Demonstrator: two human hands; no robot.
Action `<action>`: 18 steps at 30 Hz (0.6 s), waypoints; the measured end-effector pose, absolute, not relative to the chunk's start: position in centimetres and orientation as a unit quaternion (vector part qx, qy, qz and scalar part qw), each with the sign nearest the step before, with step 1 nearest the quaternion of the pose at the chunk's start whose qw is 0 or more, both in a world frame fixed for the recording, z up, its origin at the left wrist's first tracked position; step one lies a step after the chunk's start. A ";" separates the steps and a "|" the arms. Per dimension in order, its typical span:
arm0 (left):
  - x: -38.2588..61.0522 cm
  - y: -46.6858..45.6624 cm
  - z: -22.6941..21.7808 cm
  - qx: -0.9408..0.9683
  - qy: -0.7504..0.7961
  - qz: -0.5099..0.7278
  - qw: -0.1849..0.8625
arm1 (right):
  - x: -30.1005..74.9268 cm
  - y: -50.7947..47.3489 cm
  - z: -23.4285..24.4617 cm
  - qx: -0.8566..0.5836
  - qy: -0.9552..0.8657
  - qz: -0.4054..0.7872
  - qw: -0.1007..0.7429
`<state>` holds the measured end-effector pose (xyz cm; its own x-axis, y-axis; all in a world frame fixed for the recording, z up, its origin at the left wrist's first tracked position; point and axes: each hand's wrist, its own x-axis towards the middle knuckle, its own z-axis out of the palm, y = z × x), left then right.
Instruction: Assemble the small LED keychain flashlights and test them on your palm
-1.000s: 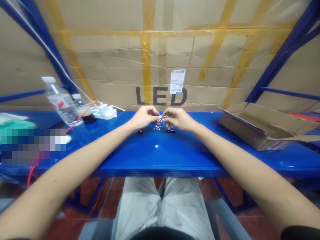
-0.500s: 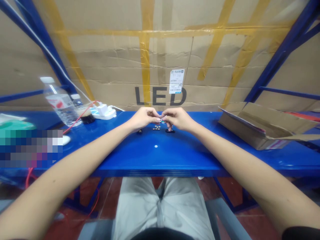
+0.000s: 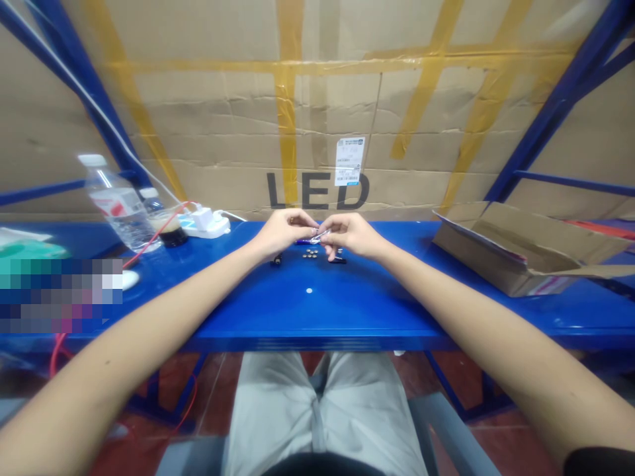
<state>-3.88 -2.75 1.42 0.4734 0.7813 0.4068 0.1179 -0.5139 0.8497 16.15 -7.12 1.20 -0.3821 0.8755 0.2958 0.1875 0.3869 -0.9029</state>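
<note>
My left hand and my right hand meet above the middle of the blue table, both closed in a pinch. A slim, pale, shiny piece is held at the fingertips of my right hand. The left fingertips come up against its other end; what they grip is too small to tell. Just below lie several small brass-coloured pieces. A small dark part rests under my left hand, and a black part lies under my right fingers. A blue slender thing shows partly behind the fingers.
A small white disc lies nearer the table's front edge. To the left stand a water bottle, a smaller bottle with dark liquid and a white power strip. An open cardboard box sits at the right.
Both hands stay together in nearly the same place. The fingers have shifted slightly around the pale piece, and more of the blue slender thing now shows behind them.
</note>
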 end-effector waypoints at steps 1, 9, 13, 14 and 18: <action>-3.9 -2.7 1.4 0.764 0.299 0.428 0.379 | 16.2 -7.1 1.2 -0.372 -0.720 0.412 0.417; -4.8 -1.1 1.0 0.745 0.326 0.459 0.358 | 18.7 -5.4 1.2 -0.420 -0.706 0.366 0.436; -4.9 -0.7 0.6 0.767 0.348 0.434 0.321 | 20.2 -4.1 0.9 -0.463 -0.699 0.331 0.433; -4.7 -0.6 0.4 0.773 0.357 0.427 0.305 | 20.4 -3.9 0.9 -0.473 -0.701 0.318 0.428; -3.3 -0.5 -0.3 0.797 0.379 0.399 0.250 | 21.4 -3.4 1.0 -0.504 -0.719 0.273 0.393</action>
<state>-3.30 -0.53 -0.29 0.3947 0.8035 0.4457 0.4052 -0.5876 0.7004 21.36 -3.40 1.03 -0.1835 0.9391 0.2907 0.5102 0.3437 -0.7884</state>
